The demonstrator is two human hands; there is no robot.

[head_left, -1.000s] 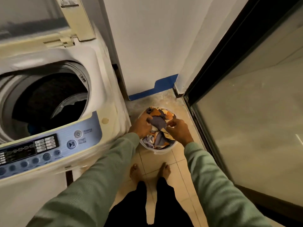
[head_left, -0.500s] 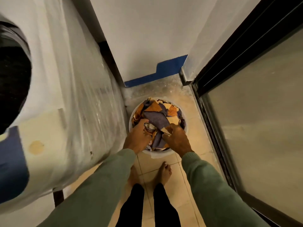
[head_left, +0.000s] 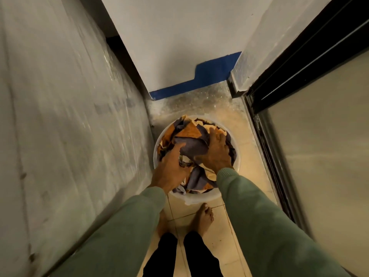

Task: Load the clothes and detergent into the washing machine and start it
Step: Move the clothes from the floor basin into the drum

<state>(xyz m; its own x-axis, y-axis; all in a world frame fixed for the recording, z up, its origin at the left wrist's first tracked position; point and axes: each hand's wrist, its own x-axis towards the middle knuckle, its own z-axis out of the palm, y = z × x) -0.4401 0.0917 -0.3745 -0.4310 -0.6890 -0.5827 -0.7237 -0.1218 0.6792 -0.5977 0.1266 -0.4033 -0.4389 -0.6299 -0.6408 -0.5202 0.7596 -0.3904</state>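
Washing machine (head_left: pixel 69 116): only its film-wrapped side panel is in view, close to the left of the left hand. The opening is out of frame, above.

Glass door (head_left: pixel 319 166): dark-framed, to the right of the right hand, well apart from it.

Bucket (head_left: pixel 196 199): white, round, on the tiled floor directly under both hands, just beside the machine's side.

Clothes (head_left: pixel 189 132): a loose heap of orange, grey and cream pieces that fills the bucket to the rim. None is lifted clear.

Left hand (head_left: pixel 171 170): at the near-left of the heap, fingers curled down into the cloth, thumb on a grey piece; it grips the clothes.

Right hand (head_left: pixel 217 154): spread over the far-right of the heap, fingers bent into the folds, thumb tucked under the same grey piece; it also grips the clothes.

Handling, judged: the load looks soft, limp and light, not fragile. Small pieces will likely slip from the edges of a bundle. The best hold is probably deep at both sides, scooping from beneath and pressing the hands together, not pinching the top layer.
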